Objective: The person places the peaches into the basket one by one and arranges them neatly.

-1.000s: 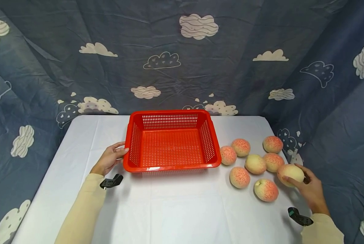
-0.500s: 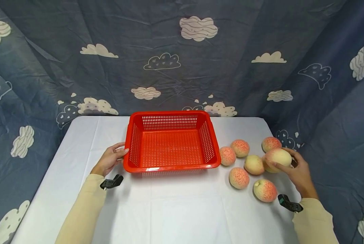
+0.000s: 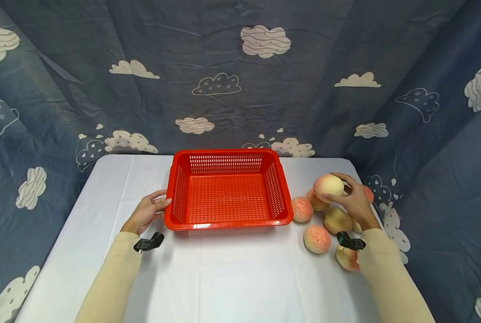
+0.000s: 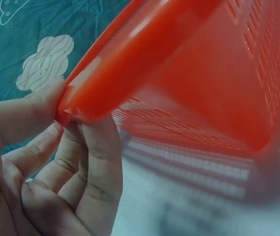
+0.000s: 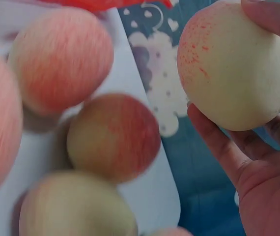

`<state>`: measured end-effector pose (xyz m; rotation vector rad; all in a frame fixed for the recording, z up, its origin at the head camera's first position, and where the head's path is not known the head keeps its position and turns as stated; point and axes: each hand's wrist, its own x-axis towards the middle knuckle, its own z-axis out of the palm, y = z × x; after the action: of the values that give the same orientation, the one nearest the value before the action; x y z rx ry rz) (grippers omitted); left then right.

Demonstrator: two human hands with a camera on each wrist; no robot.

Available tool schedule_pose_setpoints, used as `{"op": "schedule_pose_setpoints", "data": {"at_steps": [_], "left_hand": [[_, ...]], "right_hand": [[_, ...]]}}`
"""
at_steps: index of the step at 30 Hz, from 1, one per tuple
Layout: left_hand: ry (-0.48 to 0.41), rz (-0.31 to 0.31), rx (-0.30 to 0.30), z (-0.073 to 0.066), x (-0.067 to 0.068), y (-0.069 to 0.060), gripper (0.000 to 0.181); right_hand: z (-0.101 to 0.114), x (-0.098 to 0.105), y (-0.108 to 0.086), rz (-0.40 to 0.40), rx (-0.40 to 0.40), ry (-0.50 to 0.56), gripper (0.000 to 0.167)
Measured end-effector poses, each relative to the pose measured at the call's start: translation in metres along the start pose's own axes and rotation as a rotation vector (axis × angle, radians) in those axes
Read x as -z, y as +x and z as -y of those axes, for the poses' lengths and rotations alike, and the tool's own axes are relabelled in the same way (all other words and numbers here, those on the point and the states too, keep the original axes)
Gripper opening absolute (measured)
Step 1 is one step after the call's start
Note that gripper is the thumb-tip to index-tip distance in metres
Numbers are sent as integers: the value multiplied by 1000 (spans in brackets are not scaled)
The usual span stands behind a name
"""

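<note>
A red plastic basket (image 3: 228, 226) with slatted walls stands on the white table; no item shows inside it. My left hand (image 3: 146, 213) pinches its left rim between thumb and fingers, plain in the left wrist view on the basket edge (image 4: 96, 86). At the right, my right hand (image 3: 355, 204) grips a pale yellow peach (image 3: 330, 185) with a pink blush, raised above the others. The right wrist view shows thumb and fingers around this peach (image 5: 238, 69). Below and around it lie several peaches, among them one (image 3: 302, 209) close by the basket's right side.
A speckled peach (image 3: 317, 239) and another (image 3: 347, 258), partly behind the right wrist, lie nearer the front. One more peach (image 3: 368, 194) shows past the right hand. A dark cloud-patterned cloth (image 3: 220, 54) hangs behind and beside the white table (image 3: 240, 278).
My right hand has carried the peach left and away from me, from the table's right edge across the other peaches. The left hand and basket have stayed in place.
</note>
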<state>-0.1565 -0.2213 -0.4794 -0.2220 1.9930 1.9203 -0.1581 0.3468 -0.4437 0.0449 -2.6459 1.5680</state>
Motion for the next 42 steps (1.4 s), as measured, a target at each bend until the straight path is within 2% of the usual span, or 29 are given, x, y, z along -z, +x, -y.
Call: {"op": "schedule_pose_setpoints", "data": {"at_steps": [8, 18, 20, 25, 27, 31, 37, 42], "left_hand": [[-14, -7, 13, -1, 1, 1, 59], [-30, 9, -4, 2, 5, 2, 58], [-34, 16, -9, 1, 5, 1, 58], [-33, 18, -16, 1, 2, 1, 57], [-33, 17, -12, 2, 0, 3, 56], [-32, 22, -3, 5, -4, 6, 57], [-28, -16, 6, 6, -3, 5, 54], [-30, -11, -6, 5, 1, 4, 56]], "right_hand": [[22, -29, 36, 94, 2, 24, 69], [51, -69, 71, 176, 73, 34, 69], [62, -76, 73, 198, 73, 51, 68], [74, -94, 82, 231, 42, 77, 71], [69, -101, 88, 229, 29, 69, 73], [72, -113, 93, 246, 29, 44, 71], [82, -140, 102, 297, 52, 20, 70], [90, -163, 111, 313, 76, 36, 66]]}}
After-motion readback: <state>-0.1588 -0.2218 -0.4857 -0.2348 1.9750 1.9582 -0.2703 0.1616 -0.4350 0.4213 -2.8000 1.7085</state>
